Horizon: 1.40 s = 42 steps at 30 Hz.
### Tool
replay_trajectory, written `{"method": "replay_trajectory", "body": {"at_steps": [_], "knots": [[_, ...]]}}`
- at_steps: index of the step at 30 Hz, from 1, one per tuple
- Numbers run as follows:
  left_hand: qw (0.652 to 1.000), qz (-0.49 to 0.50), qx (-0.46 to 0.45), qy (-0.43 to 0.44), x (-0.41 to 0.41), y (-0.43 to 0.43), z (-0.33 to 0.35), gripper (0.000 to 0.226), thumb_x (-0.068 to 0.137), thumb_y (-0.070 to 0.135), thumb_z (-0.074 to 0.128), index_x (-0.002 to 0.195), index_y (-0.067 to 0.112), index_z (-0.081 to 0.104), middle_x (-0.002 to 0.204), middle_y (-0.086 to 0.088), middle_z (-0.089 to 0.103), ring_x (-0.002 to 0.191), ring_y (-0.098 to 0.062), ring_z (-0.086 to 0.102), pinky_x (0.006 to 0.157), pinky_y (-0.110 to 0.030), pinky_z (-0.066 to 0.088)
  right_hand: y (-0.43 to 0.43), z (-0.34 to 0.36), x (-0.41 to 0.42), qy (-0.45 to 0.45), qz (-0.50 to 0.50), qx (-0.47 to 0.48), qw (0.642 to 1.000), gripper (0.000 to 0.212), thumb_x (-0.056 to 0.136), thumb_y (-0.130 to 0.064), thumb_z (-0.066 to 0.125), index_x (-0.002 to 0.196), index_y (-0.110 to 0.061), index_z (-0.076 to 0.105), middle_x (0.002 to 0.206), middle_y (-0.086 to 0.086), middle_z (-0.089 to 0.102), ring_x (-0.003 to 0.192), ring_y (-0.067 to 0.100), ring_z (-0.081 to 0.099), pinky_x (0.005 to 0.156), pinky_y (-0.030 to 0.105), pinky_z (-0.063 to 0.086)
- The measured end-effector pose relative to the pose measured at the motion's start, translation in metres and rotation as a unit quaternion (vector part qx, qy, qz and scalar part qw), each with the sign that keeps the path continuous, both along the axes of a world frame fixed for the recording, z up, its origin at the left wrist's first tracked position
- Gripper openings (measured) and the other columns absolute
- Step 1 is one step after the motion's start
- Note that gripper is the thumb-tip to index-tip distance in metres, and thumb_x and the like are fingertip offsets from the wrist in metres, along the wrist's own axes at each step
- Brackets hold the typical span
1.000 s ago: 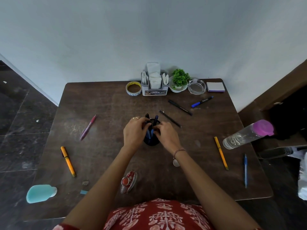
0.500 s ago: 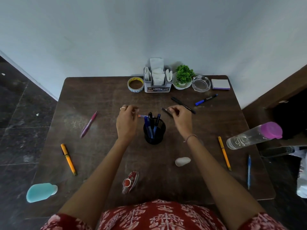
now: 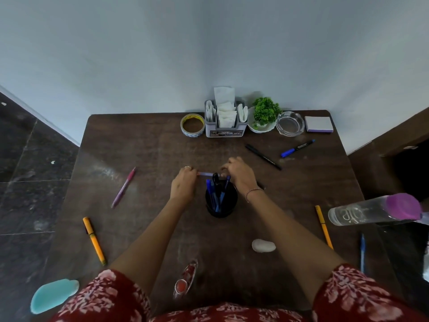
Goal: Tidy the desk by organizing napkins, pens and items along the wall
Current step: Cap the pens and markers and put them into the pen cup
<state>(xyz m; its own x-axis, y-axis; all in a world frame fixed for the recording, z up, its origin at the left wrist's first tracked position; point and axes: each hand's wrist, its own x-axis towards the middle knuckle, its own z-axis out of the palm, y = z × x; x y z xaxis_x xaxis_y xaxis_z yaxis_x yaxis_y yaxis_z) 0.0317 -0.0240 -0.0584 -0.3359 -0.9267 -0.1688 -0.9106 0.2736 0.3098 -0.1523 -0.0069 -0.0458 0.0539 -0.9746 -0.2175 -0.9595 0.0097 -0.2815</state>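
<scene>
Left grip [image 3: 183, 184] and right grip [image 3: 239, 175]: each pinches one end of a blue pen [image 3: 205, 174], held level just above the black pen cup [image 3: 221, 203] at mid-surface [image 3: 151, 147].
Loose nearby: black pen [image 3: 263, 156], blue marker [image 3: 298, 148], pink pen [image 3: 124, 187].
Along the wall: tape roll [image 3: 192, 125], napkin holder [image 3: 225, 132], plant [image 3: 264, 112], glass dish [image 3: 290, 123], note pad [image 3: 318, 124].

A dark wooden desk [image 3: 139, 147] stands against a pale wall [image 3: 209, 43] on dark tiled floor [image 3: 27, 182].
</scene>
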Motion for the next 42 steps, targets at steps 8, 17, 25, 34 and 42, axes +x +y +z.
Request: {"method": "replay_trajectory", "body": {"at_steps": [8,17,25,34,42], "knots": [[1.000,-0.006,0.009,-0.005,-0.004,-0.015,-0.007,0.016,0.094,0.010,0.049,0.100,0.007,0.063,0.102,-0.008,0.057,0.099,-0.024,0.053,0.072,-0.033,0.046,-0.019,-0.009,0.004,0.029,0.067,0.075,0.994,0.031,0.096,-0.019,0.045,0.117,-0.001,0.058,0.119,0.012,0.052,0.117,0.027,0.042,0.095,0.034,0.039],[1.000,-0.010,0.006,-0.004,-0.003,-0.015,-0.004,0.016,0.094,0.012,0.049,0.098,0.008,0.064,0.098,-0.007,0.058,0.095,-0.022,0.054,0.069,-0.034,0.049,-0.016,-0.008,0.000,0.008,0.084,0.058,0.995,0.031,0.095,-0.021,0.045,0.115,-0.002,0.060,0.116,0.011,0.053,0.114,0.025,0.042,0.093,0.032,0.039],[0.998,-0.005,-0.057,0.039,-0.006,-0.012,0.028,0.019,0.095,0.019,0.050,0.103,0.010,0.065,0.098,-0.007,0.060,0.095,-0.020,0.055,0.068,-0.031,0.046,-0.005,0.013,-0.011,-0.024,0.076,-0.078,0.994,0.022,0.091,-0.019,0.056,0.106,-0.007,0.066,0.102,0.007,0.060,0.102,0.022,0.047,0.085,0.030,0.042],[0.984,0.020,-0.117,0.130,-0.005,0.003,0.063,0.013,0.092,0.018,0.054,0.096,0.011,0.064,0.089,-0.005,0.062,0.083,-0.021,0.058,0.063,-0.033,0.045,0.015,0.045,-0.011,-0.084,0.010,-0.171,0.982,0.017,0.091,-0.017,0.056,0.100,-0.007,0.065,0.097,0.007,0.057,0.096,0.022,0.046,0.082,0.031,0.042],[0.963,0.010,-0.122,0.240,0.001,0.024,0.085,0.012,0.089,0.014,0.060,0.101,0.013,0.064,0.096,-0.002,0.068,0.086,-0.016,0.063,0.075,-0.038,0.055,0.045,0.065,-0.010,-0.151,-0.045,-0.225,0.961,0.015,0.090,-0.016,0.059,0.100,-0.008,0.066,0.096,0.005,0.056,0.094,0.016,0.045,0.079,0.015,0.033]]}}
